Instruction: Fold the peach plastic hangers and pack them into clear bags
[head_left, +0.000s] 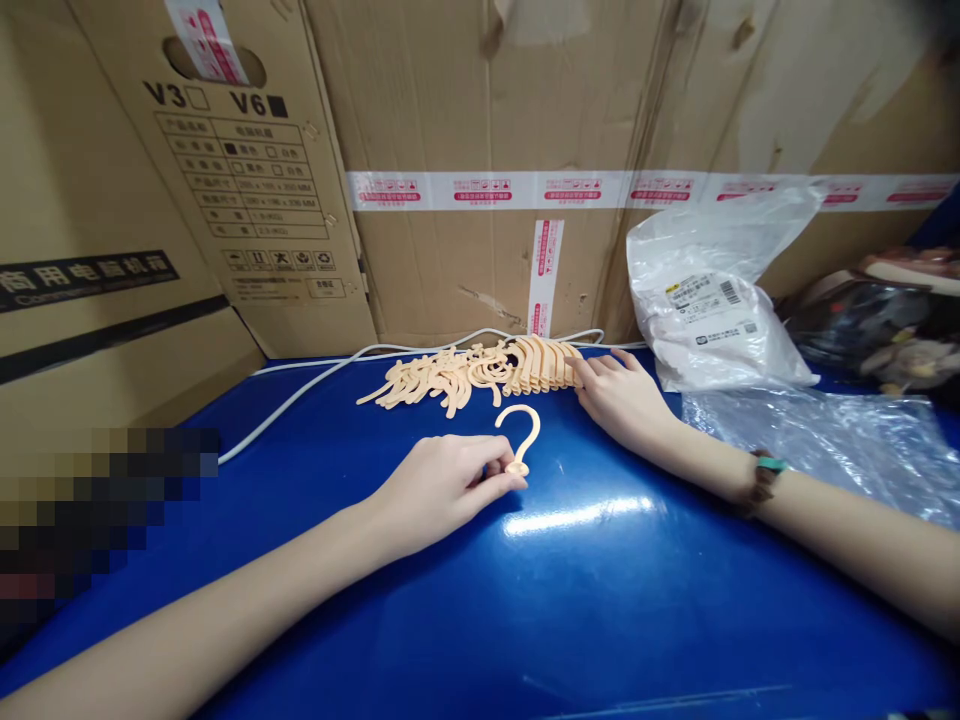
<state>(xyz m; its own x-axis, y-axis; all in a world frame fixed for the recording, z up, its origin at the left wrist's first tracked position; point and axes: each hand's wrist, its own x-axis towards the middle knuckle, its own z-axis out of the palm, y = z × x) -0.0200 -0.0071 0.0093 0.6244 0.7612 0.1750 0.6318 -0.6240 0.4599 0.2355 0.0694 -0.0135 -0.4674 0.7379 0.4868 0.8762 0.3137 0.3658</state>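
A peach-coloured plastic hanger hook (534, 430) stands upright above the blue table, its curl facing left. My left hand (457, 480) pinches the base of this hook between thumb and fingers. Further back, my right hand (619, 395) is at the right end of a neat row of curved hanger arms (540, 365) in the same peach plastic. Its fingers are apart and the fingertips touch or nearly touch the last piece; whether they grip it is hidden. Left of the row lies a loose heap of similar hooks (431, 380).
Cardboard boxes (480, 110) wall off the back and left of the blue table (570, 620). A white cable (300, 400) runs behind the heap. On the right are a white plastic package (712, 330), a clear plastic bag (825, 440) and a dark bagged bundle (862, 320).
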